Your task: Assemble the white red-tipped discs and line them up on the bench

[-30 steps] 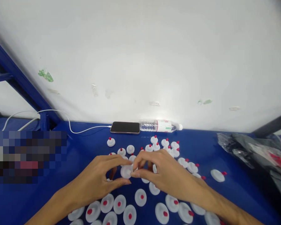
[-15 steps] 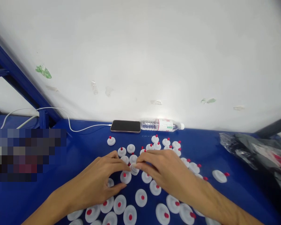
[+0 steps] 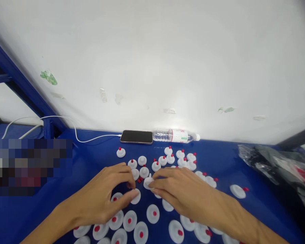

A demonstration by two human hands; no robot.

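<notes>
My right hand pinches a white plastic nozzle cap whose bare white spout points up, with no red tip on it. My left hand is curled to its left, thumb and forefinger nearly together over another white nozzle cap; whatever lies between these fingertips is hidden. Small loose red tips lie on the blue table between the hands. Beyond them sits a white cap, and nearer to me lies a red-tipped cap.
Many red-tipped white caps spread over the blue table. Against the white wall lie a phone on a white cable and a plastic water bottle. Dark plastic-wrapped goods stand at the right.
My left hand has drawn back left from the cap at the centre, its thumb and forefinger closing. My right hand has shifted slightly right, with the cap's bare spout now showing upright.
</notes>
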